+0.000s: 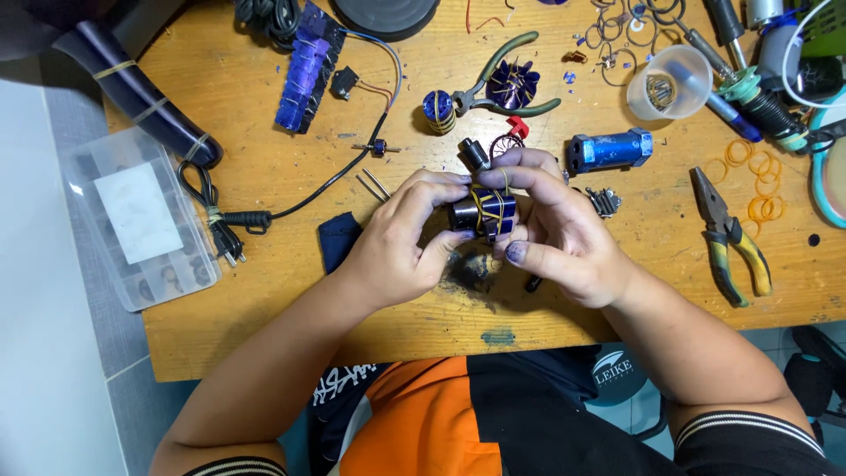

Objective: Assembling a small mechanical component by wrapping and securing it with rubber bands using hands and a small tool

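Both my hands hold a small dark blue cylindrical part (483, 211) wrapped with yellow rubber bands, above the middle of the wooden table (264, 300). My left hand (401, 242) grips its left end with thumb and fingers. My right hand (551, 225) grips its right side, fingertips pressed on the bands at the top. A dark scorch mark (469, 271) lies on the wood just beneath.
Green-handled pliers (498, 84), a blue coil (438, 112), a blue cylinder (610, 150), yellow-handled pliers (730, 238), loose orange rubber bands (760, 181), a clear cup (668, 84), a black cord with plug (231, 231) and a plastic parts box (137, 216) surround my hands.
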